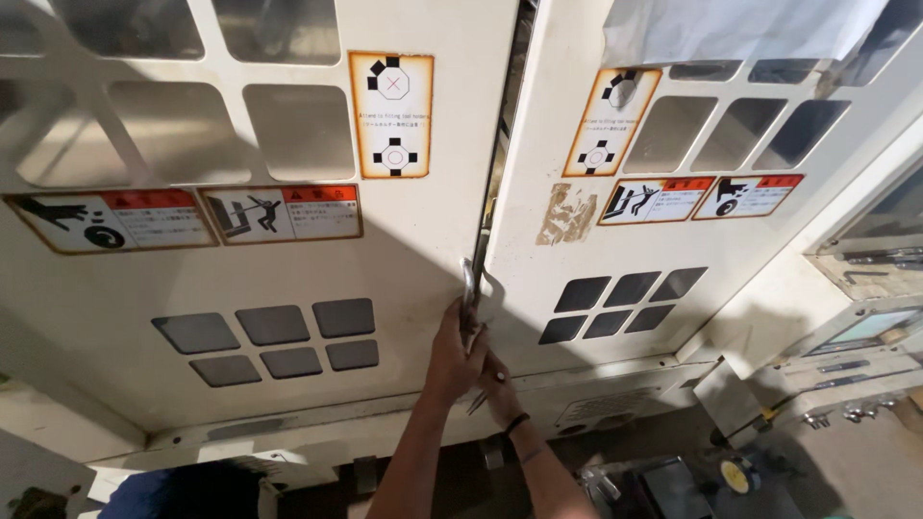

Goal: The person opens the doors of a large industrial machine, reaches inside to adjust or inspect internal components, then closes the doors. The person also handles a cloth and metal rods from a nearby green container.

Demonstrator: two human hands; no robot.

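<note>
both hands [473, 358] grip metal door handle [470, 288] between cream doors [404, 259].

1. Left hand [454, 348] up at the seam between the two cream machine doors, fingers wrapped round the metal door handle [469, 288]; right hand [500, 384] just below it, a dark band at its wrist, touching the handle's lower end.
2. Left door panel [288, 259] and right door panel [615, 240] stand slightly apart; a dark gap runs up between them.
3. Orange-edged warning stickers [284, 213] on both doors; dark square vents [274, 338] lower down.
</note>
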